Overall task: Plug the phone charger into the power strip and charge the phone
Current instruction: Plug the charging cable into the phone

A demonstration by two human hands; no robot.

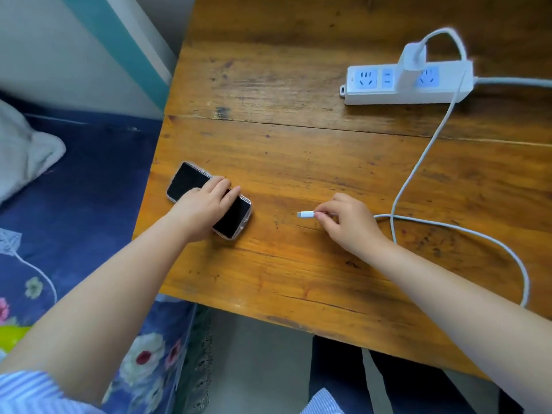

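A black-screened phone [188, 182] in a clear case lies face up near the left edge of the wooden table [298, 144]. My left hand [203, 206] rests across its middle, fingers curled over the far side. My right hand [348, 222] pinches the white cable [418, 162] just behind its small connector [305, 214], which points left toward the phone, a short gap away. The white charger brick [410, 59] stands plugged into the white power strip [406, 83] at the back right.
The cable loops over the table's right side and runs past my right forearm. The strip's own thick cord [513, 81] leaves to the right. A bed with blue floral bedding [74, 204] borders the table's left edge.
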